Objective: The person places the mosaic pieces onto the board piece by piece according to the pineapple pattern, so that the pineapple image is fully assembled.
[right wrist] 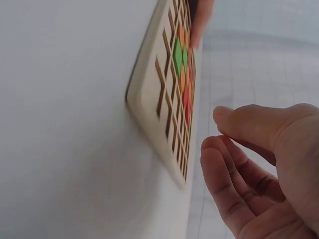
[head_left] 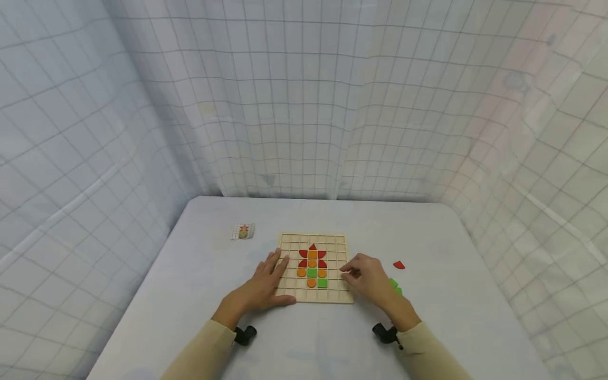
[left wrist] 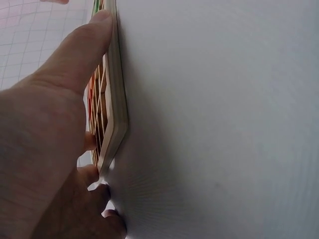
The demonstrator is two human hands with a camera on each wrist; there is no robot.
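Left hand flat on the grid board mid-table, fingers straight, pinning its left edge. Right hand loosely curled at the right edge, holding nothing visible. Red piece lying right.

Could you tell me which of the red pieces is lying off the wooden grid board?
The lone red piece on the table, right of the right hand. All other red pieces sit inside the board, in the flower pattern.
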